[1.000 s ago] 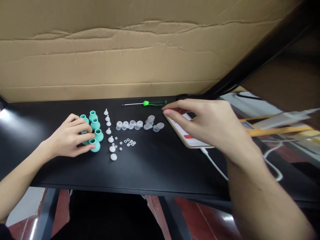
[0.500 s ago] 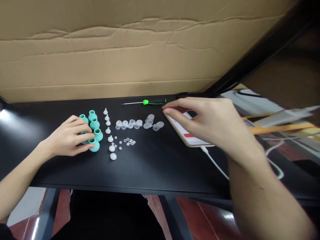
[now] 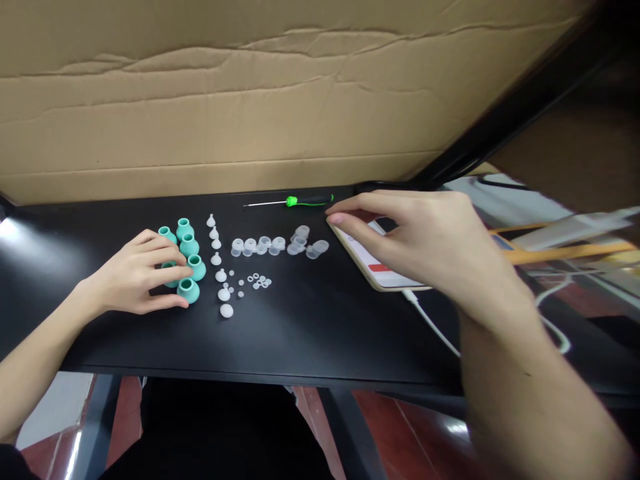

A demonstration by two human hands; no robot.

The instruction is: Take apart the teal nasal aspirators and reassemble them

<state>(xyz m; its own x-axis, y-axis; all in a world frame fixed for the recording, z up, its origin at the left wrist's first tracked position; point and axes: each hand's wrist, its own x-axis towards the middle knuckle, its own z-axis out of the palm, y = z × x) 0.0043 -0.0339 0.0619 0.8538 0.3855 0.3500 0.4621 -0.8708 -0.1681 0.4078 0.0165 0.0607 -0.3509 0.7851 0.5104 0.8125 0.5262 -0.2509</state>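
My left hand (image 3: 143,275), its fingers apart, rests over a cluster of teal bulb-shaped pieces (image 3: 189,245) with round open necks. Its thumb lies against the lower side of the nearest teal piece (image 3: 188,291), and the index finger reaches above it. At the upper left corner of a phone (image 3: 377,270), my right hand (image 3: 400,230) hovers palm down, thumb and fingertips drawn together. Whatever those tips may pinch is too small or hidden to make out. Between the hands stand a column of small white domed pieces with stems (image 3: 216,259) and a row of translucent cap-like pieces (image 3: 277,247).
A screwdriver (image 3: 310,200) with a green and black handle lies at the back. Small white discs and rings (image 3: 261,283) sit mid-table. A white cable (image 3: 435,324) runs from the phone. A cardboard wall (image 3: 225,120) closes off the rear; blurred clutter fills the right.
My left thumb has slipped from the front of the nearest teal piece to its lower side. My right hand stays by the phone's corner, almost still. The view has shifted slightly.
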